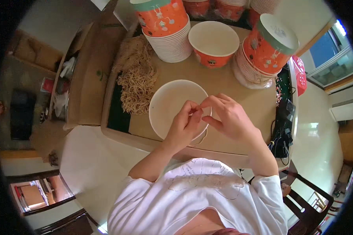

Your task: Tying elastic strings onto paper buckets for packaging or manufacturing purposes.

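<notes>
My left hand (185,122) is closed, its fingers pinched over the near right part of a white paper bowl (166,94). From about there a thin string (204,137) curves down past the bowl's rim; the piece inside the fingers is hidden. Right beside it, my right hand (230,116) reaches its index finger to the left fingertips. Its thumb stands apart from that finger. The bowl is upright, and its visible inside is plain white. A tangled heap of beige string (137,86) lies to the bowl's left.
Nested orange-and-green paper bowls form a left stack (170,39) and a right stack (264,51). Between them stands an upright orange bowl (213,43). Black cables and adapters (282,133) lie along the right table edge. A cardboard box (90,74) stands at left.
</notes>
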Demonstrator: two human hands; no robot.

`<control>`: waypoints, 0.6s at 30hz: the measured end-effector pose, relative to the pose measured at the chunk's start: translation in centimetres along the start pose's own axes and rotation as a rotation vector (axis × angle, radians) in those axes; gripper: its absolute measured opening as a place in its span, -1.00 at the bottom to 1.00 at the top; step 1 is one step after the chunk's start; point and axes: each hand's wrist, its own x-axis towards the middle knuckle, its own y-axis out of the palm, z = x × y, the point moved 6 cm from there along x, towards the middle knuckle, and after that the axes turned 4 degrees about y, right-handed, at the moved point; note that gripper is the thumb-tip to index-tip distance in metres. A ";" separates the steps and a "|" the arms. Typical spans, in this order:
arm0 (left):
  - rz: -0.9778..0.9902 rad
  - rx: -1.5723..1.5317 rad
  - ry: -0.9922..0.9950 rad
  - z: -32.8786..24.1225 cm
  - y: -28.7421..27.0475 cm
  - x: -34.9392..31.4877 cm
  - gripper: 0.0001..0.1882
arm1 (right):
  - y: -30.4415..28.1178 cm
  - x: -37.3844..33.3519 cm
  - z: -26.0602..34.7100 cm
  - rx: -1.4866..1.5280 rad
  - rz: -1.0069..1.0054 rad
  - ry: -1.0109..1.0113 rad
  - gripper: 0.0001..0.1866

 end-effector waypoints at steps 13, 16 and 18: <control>0.110 0.707 0.386 -3.4 -1.2 -0.9 -0.85 | 0.5 0.5 -0.8 0.070 -0.023 0.068 -0.94; 0.123 0.861 0.534 -4.1 -1.0 -1.1 -0.77 | 0.9 0.7 -1.4 0.118 -0.010 0.131 -0.94; 0.166 0.940 0.542 -4.1 -0.6 -1.2 -0.72 | 1.3 0.9 -1.9 0.198 0.001 0.182 -0.95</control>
